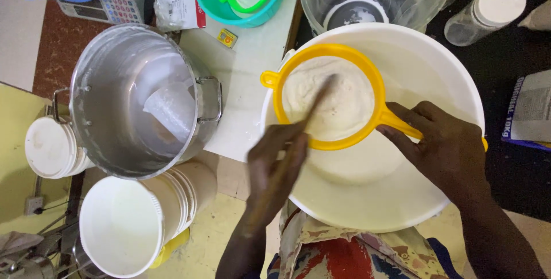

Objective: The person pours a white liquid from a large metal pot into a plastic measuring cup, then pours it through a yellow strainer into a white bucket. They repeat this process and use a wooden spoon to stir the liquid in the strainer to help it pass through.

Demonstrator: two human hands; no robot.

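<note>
Yellow plastic sieve (328, 96) of pale batter sits over the wide white plastic basin (453, 78), well inside its rim; right hand (445, 147) grips its handle, left hand (275, 167) clasps a blurred wooden stirring stick (318, 98).

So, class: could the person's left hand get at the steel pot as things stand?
Probably not at once: the left hand is gripping a wooden stick in the yellow sieve. The steel pot stands open beside it with nothing between.

sieve (330, 98) in basin (436, 72) | pot (109, 95) left of basin | buckets (126, 227) before pot | bottle (485, 14) behind basin
</note>
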